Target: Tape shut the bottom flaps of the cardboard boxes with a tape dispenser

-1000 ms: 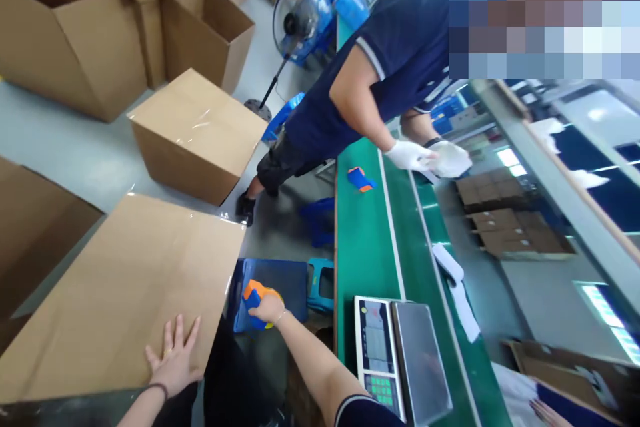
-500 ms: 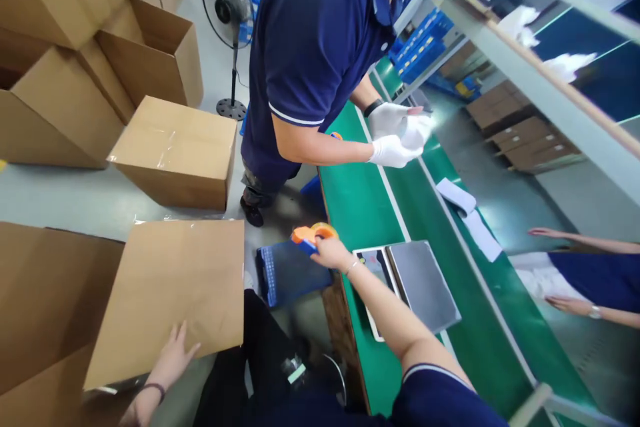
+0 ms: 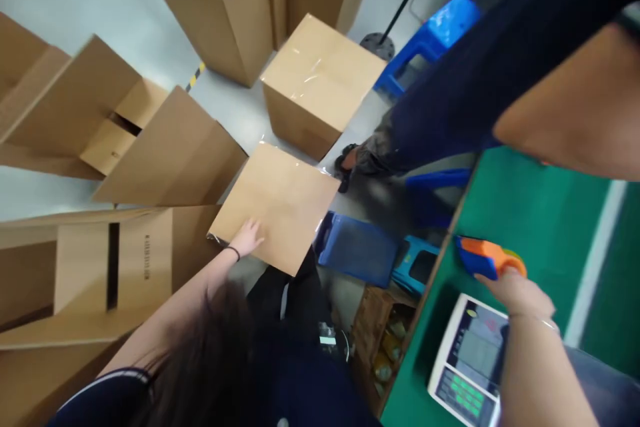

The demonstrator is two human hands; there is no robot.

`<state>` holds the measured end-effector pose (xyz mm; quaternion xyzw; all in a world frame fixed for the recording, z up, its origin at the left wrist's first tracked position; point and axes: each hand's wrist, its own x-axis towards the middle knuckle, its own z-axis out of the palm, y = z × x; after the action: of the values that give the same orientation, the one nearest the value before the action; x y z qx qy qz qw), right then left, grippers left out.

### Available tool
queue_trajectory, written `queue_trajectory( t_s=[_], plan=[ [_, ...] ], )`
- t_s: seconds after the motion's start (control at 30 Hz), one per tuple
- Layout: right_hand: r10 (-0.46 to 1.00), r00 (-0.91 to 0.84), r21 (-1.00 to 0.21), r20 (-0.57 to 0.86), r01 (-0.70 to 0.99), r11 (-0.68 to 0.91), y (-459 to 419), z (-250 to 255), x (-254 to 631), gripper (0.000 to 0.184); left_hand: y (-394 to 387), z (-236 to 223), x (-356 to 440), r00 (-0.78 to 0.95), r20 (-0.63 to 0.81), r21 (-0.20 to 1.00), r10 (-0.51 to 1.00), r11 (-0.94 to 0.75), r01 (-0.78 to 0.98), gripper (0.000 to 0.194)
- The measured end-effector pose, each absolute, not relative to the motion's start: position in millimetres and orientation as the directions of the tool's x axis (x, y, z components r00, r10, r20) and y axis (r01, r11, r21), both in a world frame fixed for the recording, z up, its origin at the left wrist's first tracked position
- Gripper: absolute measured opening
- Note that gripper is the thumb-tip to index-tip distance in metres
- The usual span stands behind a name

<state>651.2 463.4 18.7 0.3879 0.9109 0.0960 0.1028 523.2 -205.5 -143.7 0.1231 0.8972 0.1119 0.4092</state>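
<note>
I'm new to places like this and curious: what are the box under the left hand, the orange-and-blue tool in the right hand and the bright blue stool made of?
Box: cardboard, going by its matte tan, flat panels, though its edges glint.
Tool: probably moulded plastic, given its solid, bright colours.
Stool: likely smooth plastic, as its seat catches a glossy highlight.

Matt cardboard box (image 3: pixel 283 204); smooth plastic tape dispenser (image 3: pixel 484 256); glossy blue plastic stool (image 3: pixel 450 22).
</note>
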Motion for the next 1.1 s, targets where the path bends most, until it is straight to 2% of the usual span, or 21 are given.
queue_trajectory(
  t_s=[0.07,0.1,0.13,0.2,0.23,0.3,0.33,0.47,0.53,0.67,0.77,0.83,0.9,0.97,1.03,1.07,1.1],
  plan=[
    [0.731,-0.675,0.25,0.1,0.728,0.638,433,10,648,0.069,-207,-146,514,-0.651,-0.707,0.28,0.276,0.955,0.101,0.069],
    [0.695,-0.705,0.23,0.143,0.706,0.67,406,6,643,0.074,-206,-148,509,-0.659,-0.701,0.273,0.273,0.956,0.106,0.069],
    [0.621,-0.768,0.146,0.16,0.64,0.754,373,1,635,0.073,-203,-149,503,-0.666,-0.69,0.269,0.282,0.955,0.125,0.069],
    [0.416,-0.909,-0.028,0.012,0.415,0.909,299,-20,610,0.062,-193,-151,487,-0.672,-0.661,0.271,0.334,0.941,0.201,0.07],
    [0.262,-0.96,-0.107,-0.094,0.271,0.956,262,-36,594,0.061,-186,-153,477,-0.67,-0.643,0.275,0.371,0.928,0.25,0.071],
    [0.003,-0.968,-0.242,-0.252,0.066,0.968,197,-76,557,0.059,-167,-158,451,-0.653,-0.608,0.291,0.451,0.892,0.345,0.073],
    [-0.067,-0.953,-0.297,-0.297,0.025,0.955,171,-96,537,0.059,-157,-161,436,-0.646,-0.59,0.297,0.485,0.874,0.385,0.074],
    [-0.137,-0.942,-0.439,-0.307,0.013,0.898,103,-167,452,0.063,-114,-179,369,-0.629,-0.502,0.297,0.594,0.801,0.519,0.086],
    [-0.147,-0.946,-0.453,-0.287,-0.001,0.891,87,-192,415,0.064,-96,-190,338,-0.614,-0.47,0.305,0.634,0.77,0.561,0.092],
    [-0.032,-0.959,-0.425,-0.28,0.094,0.9,83,-220,363,0.057,-75,-205,300,-0.611,-0.473,0.338,0.634,0.772,0.539,0.103],
    [0.104,-0.923,-0.392,-0.371,0.257,0.883,91,-226,341,0.054,-68,-206,287,-0.631,-0.465,0.359,0.621,0.784,0.507,0.107],
    [0.139,-0.883,-0.393,-0.448,0.334,0.857,100,-223,336,0.052,-62,-204,282,-0.639,-0.477,0.35,0.604,0.797,0.492,0.107],
    [0.184,-0.889,-0.42,-0.419,0.37,0.829,111,-216,342,0.053,-55,-204,276,-0.629,-0.519,0.334,0.579,0.815,0.474,0.105],
    [0.371,-0.877,-0.42,-0.306,0.475,0.773,125,-212,358,0.066,-47,-205,271,-0.614,-0.572,0.325,0.543,0.838,0.438,0.1],
    [0.653,-0.707,-0.419,-0.271,0.698,0.581,140,-213,378,0.085,-40,-207,266,-0.604,-0.618,0.322,0.503,0.863,0.39,0.096],
    [0.752,-0.57,-0.427,-0.33,0.801,0.419,147,-215,386,0.091,-37,-209,265,-0.6,-0.636,0.318,0.486,0.873,0.37,0.095],
    [0.784,-0.453,-0.445,-0.425,0.858,0.255,152,-220,392,0.092,-35,-210,264,-0.597,-0.648,0.313,0.473,0.88,0.357,0.095]
  ],
)
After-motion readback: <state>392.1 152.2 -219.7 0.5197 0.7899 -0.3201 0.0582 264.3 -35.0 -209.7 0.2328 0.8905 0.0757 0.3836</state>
